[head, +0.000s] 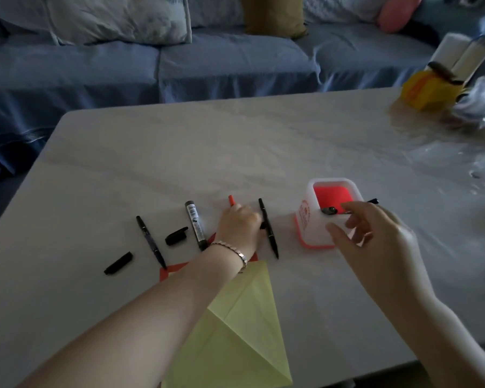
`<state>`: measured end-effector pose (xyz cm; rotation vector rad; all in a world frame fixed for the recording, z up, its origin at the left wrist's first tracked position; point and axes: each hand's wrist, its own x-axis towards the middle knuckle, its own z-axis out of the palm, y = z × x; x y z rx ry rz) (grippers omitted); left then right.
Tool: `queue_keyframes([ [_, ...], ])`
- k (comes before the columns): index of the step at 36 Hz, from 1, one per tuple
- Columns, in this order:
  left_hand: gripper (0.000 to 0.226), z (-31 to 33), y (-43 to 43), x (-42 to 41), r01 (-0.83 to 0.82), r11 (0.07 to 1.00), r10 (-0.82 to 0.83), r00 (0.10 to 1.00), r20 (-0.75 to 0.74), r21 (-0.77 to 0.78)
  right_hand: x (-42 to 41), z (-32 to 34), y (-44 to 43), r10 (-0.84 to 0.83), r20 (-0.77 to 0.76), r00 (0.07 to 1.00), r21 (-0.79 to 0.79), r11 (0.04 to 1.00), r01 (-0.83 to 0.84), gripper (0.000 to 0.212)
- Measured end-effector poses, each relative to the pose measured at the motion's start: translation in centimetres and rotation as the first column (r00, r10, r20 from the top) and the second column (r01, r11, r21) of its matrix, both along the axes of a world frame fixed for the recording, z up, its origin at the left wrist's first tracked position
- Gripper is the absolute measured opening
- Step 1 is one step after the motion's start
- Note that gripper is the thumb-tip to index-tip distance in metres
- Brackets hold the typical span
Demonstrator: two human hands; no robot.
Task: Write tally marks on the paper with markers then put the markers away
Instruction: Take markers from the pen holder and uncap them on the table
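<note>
Head view: L hand [238,225] rests on the counter [263,141], fingers curled round an orange marker [231,200], betw. a thick black marker [196,225] and a thin black marker [268,228]. R hand [375,233] hovers over the white-and-orange pen holder [314,233], fingers loosely spread; a black pen [331,210] lies across its rim behind them, can't tell if gripped. Yellow paper [235,331] lies under the L forearm, over an orange sheet [168,271]; another thin marker [151,242] and 2 loose caps [118,263] lie further left.
</note>
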<state>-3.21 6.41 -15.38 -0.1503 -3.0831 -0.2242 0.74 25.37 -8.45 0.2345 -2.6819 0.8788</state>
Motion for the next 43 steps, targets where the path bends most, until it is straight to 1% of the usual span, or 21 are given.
queue_keyframes([
  [2,0.027,-0.1,0.0,0.2,0.024,1.0,-0.024,1.0,0.009,0.008,-0.6,-0.2,0.0,-0.006,0.022,1.0,0.004,1.0,0.006,0.036],
  [4,0.027,-0.2,-0.3,0.8,0.024,0.997,-0.021,0.999,-0.043,0.079,-1.2,-0.4,-0.2,-0.011,0.021,1.0,0.029,1.0,0.011,0.036],
  [7,0.025,0.5,-0.9,2.3,0.046,0.98,-0.02,0.991,-0.131,0.194,-2.0,-0.7,-0.6,-0.031,0.024,0.999,0.114,0.993,0.029,0.028],
  [11,0.023,1.8,-2.3,4.9,0.05,0.948,0.004,0.986,-0.166,0.316,-2.5,-1.3,-0.7,-0.041,-0.01,0.999,0.11,0.993,0.041,0.017],
  [13,0.023,2.2,-3.1,6.1,0.04,0.931,0.02,0.987,-0.161,0.362,-2.4,-1.2,-0.5,-0.036,-0.068,0.997,0.076,0.996,0.041,0.015],
  [15,0.025,2.5,-3.9,7.4,0.01,0.927,0.051,0.987,-0.152,0.376,-1.8,-0.5,-0.5,-0.012,-0.178,0.984,0.011,1.0,0.014,0.016],
  [18,0.029,2.6,-4.8,9.2,-0.008,0.911,0.089,0.981,-0.175,0.412,0.1,0.6,-1.2,0.044,-0.32,0.946,-0.135,0.987,-0.092,0.019],
  [21,0.033,2.9,-5.1,10.7,0.006,0.877,0.085,0.982,-0.167,0.48,2.2,0.7,-3.0,0.143,-0.343,0.928,-0.209,0.952,-0.224,0.021],
  [23,0.041,3.4,-5.1,11.4,0.031,0.847,0.059,0.987,-0.151,0.53,3.2,0.0,-4.6,0.235,-0.286,0.929,-0.293,0.902,-0.319,0.017],
  [26,0.047,3.7,-5.4,11.9,0.078,0.809,0.001,0.991,-0.134,0.582,4.6,-1.2,-7.2,0.379,-0.142,0.915,-0.439,0.804,-0.401,0.014],
  [28,0.045,3.6,-5.9,12.1,0.087,0.826,-0.012,0.99,-0.138,0.556,5.7,-1.6,-9.1,0.465,-0.061,0.883,-0.611,0.683,-0.401,0.013],
  [30,0.038,3.5,-6.5,12.3,0.067,0.848,0.01,0.99,-0.143,0.525,6.4,-1.6,-10.6,0.488,-0.064,0.871,-0.752,0.55,-0.363,0.014],
  [33,0.036,3.2,-7.5,12.7,0.028,0.883,0.05,0.987,-0.154,0.469,6.5,-1.1,-11.6,0.408,-0.055,0.911,-0.885,0.402,-0.233,0.013],
  [36,0.032,3.0,-8.1,13.6,0.035,0.903,0.063,0.975,-0.212,0.429,6.3,-1.4,-11.8,0.352,0.112,0.929,-0.972,0.232,0.029,0.027],
  [37,0.032,2.9,-8.1,14.0,0.024,0.897,0.072,0.977,-0.2,0.441,6.4,-1.6,-11.8,0.356,0.173,0.918,-0.978,0.172,0.118,0.025],
  [38,0.033,2.8,-8.0,14.4,0.019,0.89,0.07,0.981,-0.179,0.455,6.5,-1.8,-11.9,0.372,0.22,0.902,-0.973,0.146,0.178,0.021],
  [39,0.034,2.9,-7.9,14.7,0.016,0.882,0.059,0.988,-0.144,0.472,6.6,-2.1,-11.9,0.392,0.258,0.883,-0.963,0.181,0.201,0.014],
  [40,0.035,2.9,-7.6,15.1,0.015,0.873,0.041,0.994,-0.105,0.488,6.8,-2.3,-12.1,0.409,0.298,0.862,-0.945,0.257,0.205,0.009],
  [41,0.034,3.0,-7.4,15.3,0.024,0.869,0.018,0.997,-0.078,0.495,7.1,-2.6,-12.3,0.424,0.339,0.84,-0.92,0.334,0.203,0.009],
  [42,0.031,3.0,-7.2,15.5,0.039,0.868,-0.008,0.998,-0.066,0.495,7.3,-2.9,-12.5,0.443,0.372,0.816,-0.9,0.386,0.201,0.011],
  [43,0.027,3.0,-7.0,15.6,0.058,0.872,-0.031,0.998,-0.063,0.487,7.6,-3.0,-12.7,0.462,0.4,0.791,-0.887,0.413,0.207,0.012],
])
